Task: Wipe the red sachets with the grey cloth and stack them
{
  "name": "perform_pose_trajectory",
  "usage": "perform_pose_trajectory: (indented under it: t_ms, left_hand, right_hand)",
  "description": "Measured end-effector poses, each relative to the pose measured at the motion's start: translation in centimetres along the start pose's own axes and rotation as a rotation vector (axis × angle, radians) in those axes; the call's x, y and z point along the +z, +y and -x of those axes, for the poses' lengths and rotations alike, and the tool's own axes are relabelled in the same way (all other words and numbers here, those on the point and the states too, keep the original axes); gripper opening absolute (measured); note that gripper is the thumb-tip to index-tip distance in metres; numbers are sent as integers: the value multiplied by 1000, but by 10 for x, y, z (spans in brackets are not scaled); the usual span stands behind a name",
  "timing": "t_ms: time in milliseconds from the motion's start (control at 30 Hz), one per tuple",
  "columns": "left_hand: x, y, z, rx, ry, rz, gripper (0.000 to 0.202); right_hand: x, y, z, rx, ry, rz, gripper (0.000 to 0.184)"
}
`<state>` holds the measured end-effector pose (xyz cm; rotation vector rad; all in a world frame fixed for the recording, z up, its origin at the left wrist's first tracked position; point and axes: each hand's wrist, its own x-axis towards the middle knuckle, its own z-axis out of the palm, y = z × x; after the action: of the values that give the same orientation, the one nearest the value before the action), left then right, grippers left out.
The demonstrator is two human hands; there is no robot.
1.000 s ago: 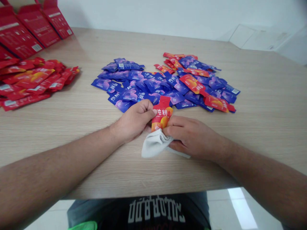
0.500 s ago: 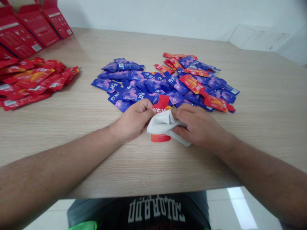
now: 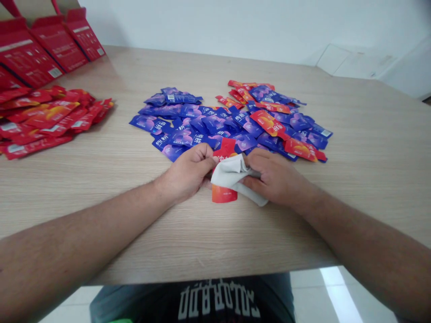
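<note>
My left hand (image 3: 193,172) is closed on the left edge of a red and orange sachet (image 3: 224,194) with a narrow top. My right hand (image 3: 274,177) grips a folded white cloth (image 3: 232,172), which lies across the middle of the sachet and hides much of its front. The sachet's top and lower end show above and below the cloth. Just beyond both hands spreads a pile of blue-purple sachets (image 3: 182,134), with several red-orange sachets (image 3: 267,123) on its right side and at its back.
At the left lies a heap of red sachets (image 3: 55,114). Behind it stand several red cardboard boxes (image 3: 60,42) with raised flaps. The wooden table (image 3: 188,242) ends in front of my lap, and a white wall (image 3: 208,27) runs along its back.
The cloth has shifted slightly right across the sachet, so a little more of the sachet's lower end shows. Both hands keep their grips. The whole view has tipped slightly.
</note>
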<state>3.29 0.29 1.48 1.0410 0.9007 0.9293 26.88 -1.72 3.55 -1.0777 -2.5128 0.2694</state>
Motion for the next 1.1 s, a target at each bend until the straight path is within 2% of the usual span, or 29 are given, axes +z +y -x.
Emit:
perform_pose_trajectory:
  t_ms: [133, 200, 267, 333, 400, 533, 567, 733, 800, 933, 1000, 1100]
  left_hand:
    - [-1, -1, 1, 5, -9, -33, 26]
    - [-2, -3, 0, 16, -19, -41, 27]
    - [-4, -4, -1, 9, -23, -61, 29]
    - [-6, -6, -2, 0, -29, -97, 31]
    - [-7, -7, -3, 10, -39, -116, 31]
    - [-11, -7, -3, 45, -84, -146, 30]
    - [-12, -7, -3, 51, -94, -157, 30]
    - [-13, -7, -4, 49, -117, -196, 28]
    - [-13, -6, -4, 65, -119, -225, 28]
    - [-12, -4, -2, 118, -123, -269, 27]
    - [-10, -3, -1, 102, -133, -256, 27]
    - [-9, -2, 0, 53, -150, -226, 25]
  right_hand:
    - [0, -9, 1, -123, -182, -60, 2]
    - [0, -10, 1, -80, -124, -17, 4]
    - [0, -6, 1, 29, 21, 50, 11]
    - [0, -2, 1, 106, 108, 85, 15]
    - [0, -3, 1, 80, 74, 65, 13]
    - [1, -11, 3, -71, -102, -3, 4]
    - [1, -11, 3, -59, -87, 6, 5]
    - [0, 0, 1, 138, 170, 87, 17]
    - [1, 0, 1, 96, 144, 69, 16]
    - [1, -8, 2, -64, -34, 7, 7]
    - [0, -7, 2, 3, 24, 34, 9]
    - [-1, -2, 1, 144, 190, 83, 19]
